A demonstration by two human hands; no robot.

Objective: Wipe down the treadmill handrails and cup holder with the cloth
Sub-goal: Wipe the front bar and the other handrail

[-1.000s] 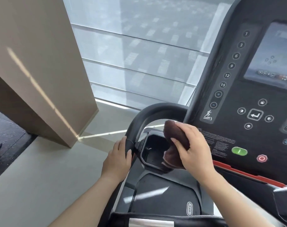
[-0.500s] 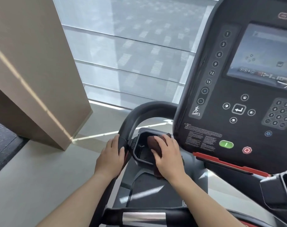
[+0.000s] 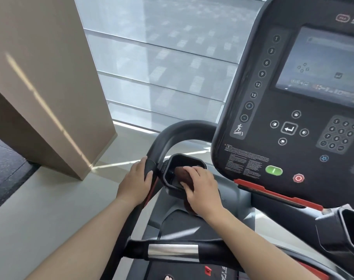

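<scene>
Since a second ago the right hand (image 3: 202, 190) has dropped from above the cup holder (image 3: 173, 185) down into it, fingers clamped on the brown cloth (image 3: 184, 174). So we're on the cup-holder wipe; next probably a swirl round the inner walls. Left hand (image 3: 136, 181) curls round the black handrail (image 3: 172, 131). Grey floor, shaded window beyond.

The cloth (image 3: 183, 174) is dark brown, inside a black cup holder (image 3: 173, 161). Right of the holder, the black console (image 3: 293, 98) carries a green button (image 3: 274, 170), a red button (image 3: 298, 178) and a red strip (image 3: 277, 196). Left of it, the handrail (image 3: 172, 134) is black.
</scene>
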